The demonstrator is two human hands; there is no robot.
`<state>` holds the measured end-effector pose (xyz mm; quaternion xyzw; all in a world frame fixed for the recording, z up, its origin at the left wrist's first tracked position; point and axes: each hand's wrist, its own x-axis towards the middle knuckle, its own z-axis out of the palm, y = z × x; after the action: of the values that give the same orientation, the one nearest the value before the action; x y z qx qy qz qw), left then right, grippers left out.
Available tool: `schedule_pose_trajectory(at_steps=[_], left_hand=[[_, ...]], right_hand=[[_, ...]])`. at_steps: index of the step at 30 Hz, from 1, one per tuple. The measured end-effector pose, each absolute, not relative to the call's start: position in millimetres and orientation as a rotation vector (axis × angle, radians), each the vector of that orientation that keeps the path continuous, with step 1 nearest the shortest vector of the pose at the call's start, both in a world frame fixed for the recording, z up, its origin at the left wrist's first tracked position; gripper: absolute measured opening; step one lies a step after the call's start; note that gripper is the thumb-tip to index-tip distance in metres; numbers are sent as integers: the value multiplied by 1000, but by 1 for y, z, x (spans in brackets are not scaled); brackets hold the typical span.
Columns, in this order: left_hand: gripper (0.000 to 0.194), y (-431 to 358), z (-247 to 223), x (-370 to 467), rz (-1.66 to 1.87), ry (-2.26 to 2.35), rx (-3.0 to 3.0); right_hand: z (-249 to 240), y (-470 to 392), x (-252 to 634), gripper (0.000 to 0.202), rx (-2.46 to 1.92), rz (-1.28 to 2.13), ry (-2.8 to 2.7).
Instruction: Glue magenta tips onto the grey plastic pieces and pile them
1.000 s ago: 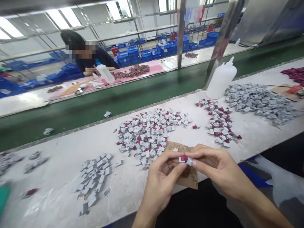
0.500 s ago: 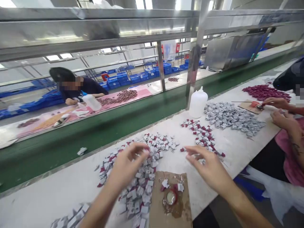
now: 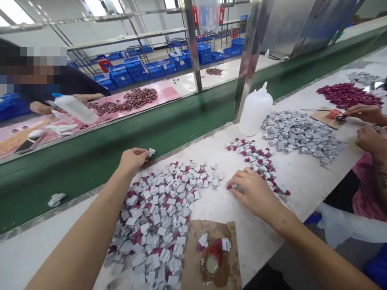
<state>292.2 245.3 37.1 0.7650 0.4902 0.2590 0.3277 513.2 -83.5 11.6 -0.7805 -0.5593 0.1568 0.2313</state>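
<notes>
My left hand (image 3: 134, 159) reaches over the near edge of the green belt (image 3: 169, 133), fingers pinched on a small white piece (image 3: 151, 152). My right hand (image 3: 249, 191) is low over the white table, its fingers closed on a small grey and dark red piece (image 3: 233, 186). Between my arms spreads a big pile of white and dark red pieces (image 3: 163, 201). A smaller pile (image 3: 256, 159) of such pieces lies just beyond my right hand. Nearer me, a cardboard sheet (image 3: 190, 262) holds a round red-rimmed dish (image 3: 212, 264) and a few pieces in a wet patch.
A white squeeze bottle (image 3: 255, 110) stands by a metal post (image 3: 249, 60). Behind it to the right are a grey pile (image 3: 302, 135) and a dark red pile (image 3: 347, 94), with a person's hands (image 3: 367, 125) beside them. Another person (image 3: 75, 82) works across the belt.
The view has shifted lower and closer. My left hand has moved out to the belt edge and now pinches a white piece. My right hand has come down to the table and closed on a piece.
</notes>
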Motion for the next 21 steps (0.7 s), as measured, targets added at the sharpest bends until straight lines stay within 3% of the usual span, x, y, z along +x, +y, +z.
schedule_pose_trajectory(at_steps=[5,9,11,15,21], left_hand=[[19,213,67,273,669,1519,1997],[24,111,82,218,741,1447,2107],[22,45,73,184,800,1328,2272],[22,-56,30,113,878,1626,2321],[32,-99,-18,56,910,2050,2279]], right_hand=[[12,-114,511,16,-1957,238,-1431],[-3,-148,499,22,-1802,168,-1454],[-15,-160,490,25,-1768,153,-1491],[-28,-174,472,31,-1819,155,-1525],[-29,-179,463,32,-1955,43,-1473]])
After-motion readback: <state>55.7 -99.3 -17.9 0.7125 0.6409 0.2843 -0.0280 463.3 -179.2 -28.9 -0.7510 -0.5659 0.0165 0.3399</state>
